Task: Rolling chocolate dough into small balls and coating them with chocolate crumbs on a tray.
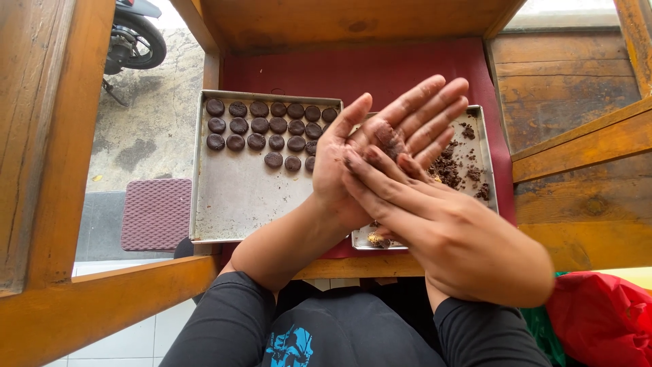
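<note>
Both hands, left hand (pixel 380 146) palm up and right hand (pixel 448 234) laid flat across it, press what seems a dark dough lump (pixel 390 138) between open palms above the crumb tray (pixel 483 153).

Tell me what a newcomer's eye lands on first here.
First, the two hands in the middle: the left hand lies palm up with a dark dough lump on it, and the right hand presses across it. Next, the rows of dark round cookies along the far end of the left metal tray.
</note>
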